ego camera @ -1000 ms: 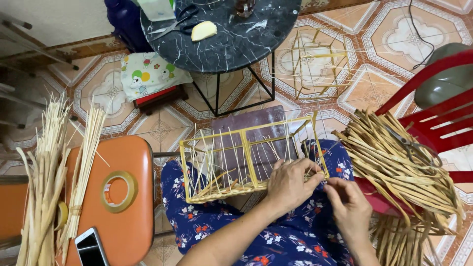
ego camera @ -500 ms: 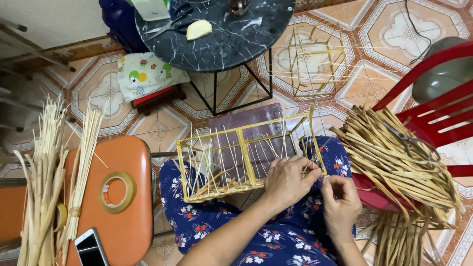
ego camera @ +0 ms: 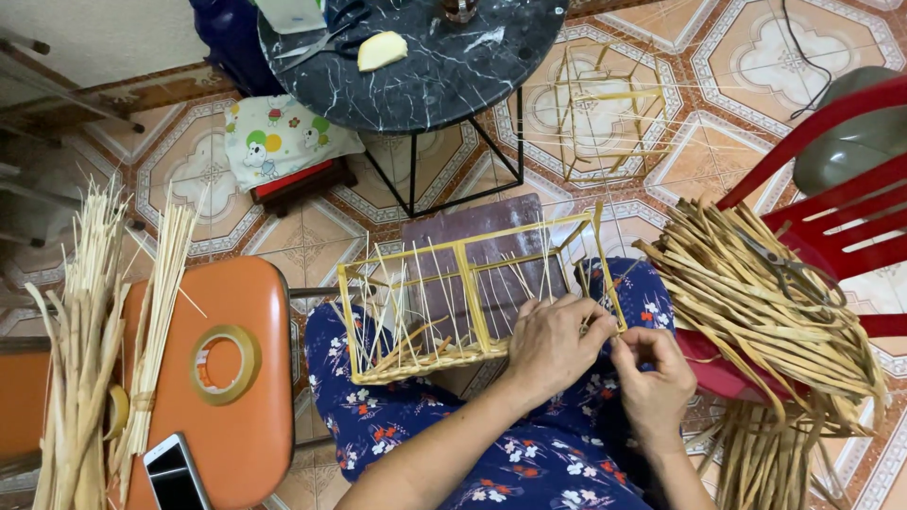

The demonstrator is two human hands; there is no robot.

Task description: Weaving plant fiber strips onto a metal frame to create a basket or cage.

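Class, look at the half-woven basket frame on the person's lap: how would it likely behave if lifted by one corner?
The basket frame is probably light, being thin open sticks. It may flex or twist, since only its lower edge is woven. The loose upright sticks look fragile and apt to snag.

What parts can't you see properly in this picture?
Head view:
- Strip between the hands: left hand and right hand cover it.
- Phone: cut off by bottom edge.
- Scissors on round table: cut by top edge.
- Stick bundle: bottom cut off.
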